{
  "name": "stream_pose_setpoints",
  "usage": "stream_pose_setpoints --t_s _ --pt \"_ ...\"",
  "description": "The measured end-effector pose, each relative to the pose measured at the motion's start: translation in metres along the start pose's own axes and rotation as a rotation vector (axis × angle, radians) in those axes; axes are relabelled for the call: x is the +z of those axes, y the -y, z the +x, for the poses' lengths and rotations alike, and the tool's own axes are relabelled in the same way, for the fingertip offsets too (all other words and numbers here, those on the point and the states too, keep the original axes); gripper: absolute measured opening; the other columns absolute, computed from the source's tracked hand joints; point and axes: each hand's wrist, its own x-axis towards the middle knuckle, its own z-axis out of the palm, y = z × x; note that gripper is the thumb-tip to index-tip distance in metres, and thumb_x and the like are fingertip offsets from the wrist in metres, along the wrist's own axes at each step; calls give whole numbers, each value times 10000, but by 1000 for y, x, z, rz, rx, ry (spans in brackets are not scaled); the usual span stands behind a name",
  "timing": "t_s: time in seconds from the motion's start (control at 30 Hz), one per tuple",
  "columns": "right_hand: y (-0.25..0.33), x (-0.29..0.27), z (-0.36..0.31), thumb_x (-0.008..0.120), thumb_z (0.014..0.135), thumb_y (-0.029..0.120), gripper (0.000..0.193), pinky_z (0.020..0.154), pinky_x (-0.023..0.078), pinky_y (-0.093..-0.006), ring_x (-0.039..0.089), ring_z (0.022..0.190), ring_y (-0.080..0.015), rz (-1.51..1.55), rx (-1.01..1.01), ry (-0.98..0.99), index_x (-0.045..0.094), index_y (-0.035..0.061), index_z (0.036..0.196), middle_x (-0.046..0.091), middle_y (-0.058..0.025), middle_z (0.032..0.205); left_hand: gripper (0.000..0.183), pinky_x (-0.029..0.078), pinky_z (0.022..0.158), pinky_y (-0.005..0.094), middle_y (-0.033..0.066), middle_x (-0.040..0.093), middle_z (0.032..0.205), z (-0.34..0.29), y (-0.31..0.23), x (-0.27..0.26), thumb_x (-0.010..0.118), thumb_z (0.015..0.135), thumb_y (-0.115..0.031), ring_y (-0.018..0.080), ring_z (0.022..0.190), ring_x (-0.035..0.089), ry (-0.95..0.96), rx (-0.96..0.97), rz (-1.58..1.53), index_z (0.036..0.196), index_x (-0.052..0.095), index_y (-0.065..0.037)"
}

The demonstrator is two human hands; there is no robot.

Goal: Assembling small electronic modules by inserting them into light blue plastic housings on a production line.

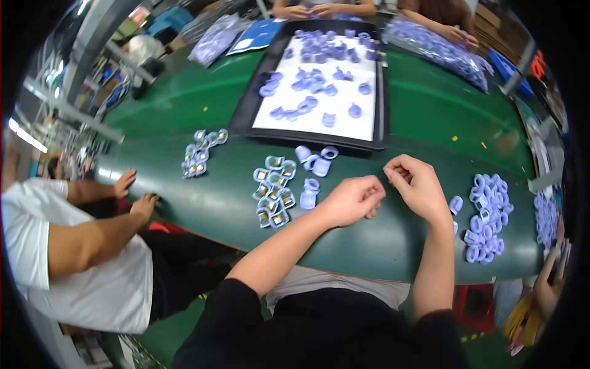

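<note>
Bright, even overhead light is falling across the green table (pixel 430 104), leaving only soft, faint shadows under the hands. A fluorescent tube (pixel 27 136) is glaring at the far left. The white tray (pixel 344 126) is looking washed out. Fisheye distortion is bending straight edges, a black vignette is ringing the frame, and the rim is blurring

We are wearing a black top with short sleeves, each sleeve ending above the elbow and leaving both forearms bare. Our left hand (pixel 350 200) and right hand (pixel 418 184) are going without gloves, rings, or a watch, and no bands are showing at the wrists. Below the black top, we are wearing a pale grey garment across the lap.
</note>
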Motion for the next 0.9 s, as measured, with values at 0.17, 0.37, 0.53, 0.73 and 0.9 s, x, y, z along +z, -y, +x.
stream_pose_setpoints --t_s 0.17,0.37,0.53,0.73,0.9 --pt "2 48 6 579 991 74 211 897 516 -327 654 1009 -208 172 -169 25 685 -3 1156 669 -114 1083 129 576 720 333 116 663 897 -27 -3 9 653 945 -70 189 781 689 -163 301 369 1001 575 15" --pt "9 72 -3 603 943 64 357 1075 422 -378 551 1258 -299 168 -312 170 649 55 1297 600 -141 1313 145 571 730 275 80 714 928 -100 -26 -23 645 992 -96 126 836 706 -126 73 18 1073 689 16" --pt "32 88 -15 693 866 80 506 1102 370 -431 507 1267 -319 -148 -498 256 631 175 1359 526 -90 1457 194 540 753 279 65 705 894 -112 -11 -114 690 961 -140 123 795 648 -997 3 425 1046 669 33" --pt "36 100 -22 731 844 110 543 1039 411 -426 542 1200 -285 -266 -591 319 602 163 1370 553 -47 1435 319 518 783 400 117 711 883 -98 10 -149 745 903 -310 239 804 648 -925 -169 928 933 706 5" --pt "40 93 -24 740 831 89 545 997 451 -420 577 1137 -291 -248 -589 269 610 166 1355 588 -76 1301 332 500 810 440 133 714 841 -84 9 -152 769 859 -326 290 788 645 -901 -121 917 850 706 0"
